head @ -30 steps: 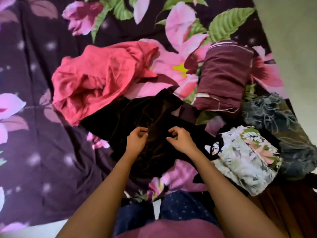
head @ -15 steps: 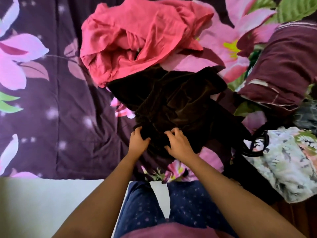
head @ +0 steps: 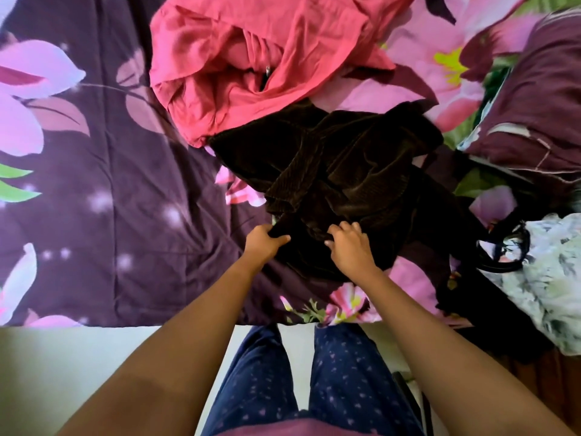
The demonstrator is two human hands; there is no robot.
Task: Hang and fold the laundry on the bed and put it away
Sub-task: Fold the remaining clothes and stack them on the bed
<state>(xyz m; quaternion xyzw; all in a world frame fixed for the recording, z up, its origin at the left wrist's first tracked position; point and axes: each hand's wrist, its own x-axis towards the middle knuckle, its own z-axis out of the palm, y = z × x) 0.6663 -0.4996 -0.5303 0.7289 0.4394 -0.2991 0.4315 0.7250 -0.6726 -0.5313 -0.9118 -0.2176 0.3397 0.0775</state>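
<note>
Left hand [head: 265, 243], right hand [head: 349, 247] each clutch brown velvet garment [head: 330, 165], grip partly hidden by folds; red garment [head: 251, 58] cut off at top.

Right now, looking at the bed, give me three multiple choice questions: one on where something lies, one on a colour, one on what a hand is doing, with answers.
1. Where does the pink garment lie?
A. Beyond the brown garment, farther from the person
B. On the floor
C. Across the person's legs

2. What colour is the folded garment at the far right?
A. Maroon
B. White
C. Yellow

3. What is the left hand doing?
A. Lying flat on the sheet
B. Gripping a fold of the brown garment
C. Holding a hanger

Answers:
1 A: its near edge meets the brown one's far side.
2 A: maroon cloth with pale trim.
3 B: its fingers curl round the dark fabric.
</note>
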